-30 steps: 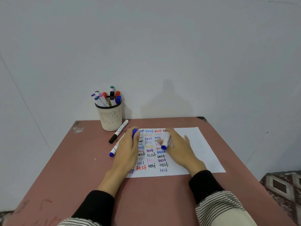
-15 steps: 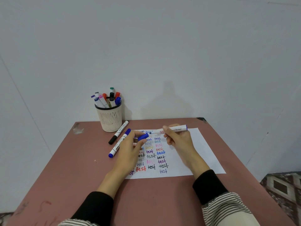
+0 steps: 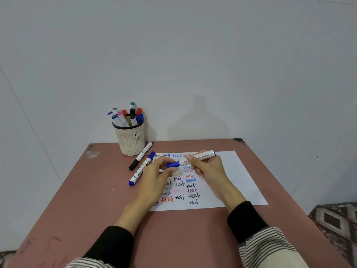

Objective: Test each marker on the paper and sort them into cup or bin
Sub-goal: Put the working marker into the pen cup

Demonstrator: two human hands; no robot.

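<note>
Two capped markers, one black [image 3: 140, 156] and one blue [image 3: 142, 168], lie on the tabletop [image 3: 81, 200] left of the paper [image 3: 231, 182], just near of the mesh cup [image 3: 131, 140] packed with upright markers. Above the paper's far edge, my right hand [image 3: 207, 169] grips a white marker [image 3: 201, 158] while my left hand [image 3: 154, 176] pinches its blue cap [image 3: 172, 165] at the tip.

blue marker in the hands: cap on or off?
On, or nearly: the blue cap meets the marker barrel with no tip showing. The left hand pinches the cap; full seating cannot be told.
</note>
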